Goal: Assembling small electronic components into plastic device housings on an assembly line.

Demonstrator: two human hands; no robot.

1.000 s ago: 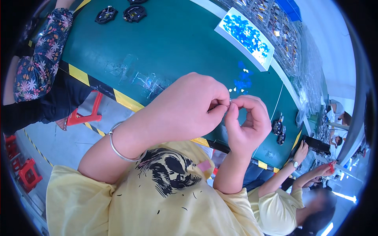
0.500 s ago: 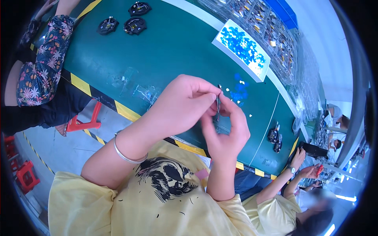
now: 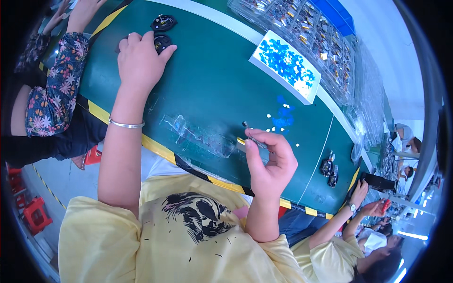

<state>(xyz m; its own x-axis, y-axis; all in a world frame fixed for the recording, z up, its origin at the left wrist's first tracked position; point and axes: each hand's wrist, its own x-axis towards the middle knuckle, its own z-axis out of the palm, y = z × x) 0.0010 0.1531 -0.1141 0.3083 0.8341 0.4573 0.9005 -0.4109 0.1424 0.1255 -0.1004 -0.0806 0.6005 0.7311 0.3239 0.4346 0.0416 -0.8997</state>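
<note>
My left hand (image 3: 140,61) reaches over the far left of the green table, thumb and fingers spread around a black round housing (image 3: 162,42) that lies partly behind them. Whether it touches the housing is unclear. Beyond it rests a second black housing (image 3: 163,22), and a dark edge of another shows beside my fingers. My right hand (image 3: 273,162) is closed in a pinch above the table's near middle. Between its thumb and fingertips is a small wired electronic part (image 3: 245,124) with a dark round end. Its remainder is hidden by my fingers.
A white tray (image 3: 307,96) of small blue pieces stands at the back, before a compartmented clear organiser (image 3: 302,28). Loose blue and white bits (image 3: 283,115) lie on the table. More black assemblies (image 3: 329,170) sit at right. Co-workers are on both sides, one in a floral sleeve (image 3: 59,89).
My left hand has left the small part and moved far left to the black housings. My right hand keeps the part and has moved slightly down. The housings stay in place.
</note>
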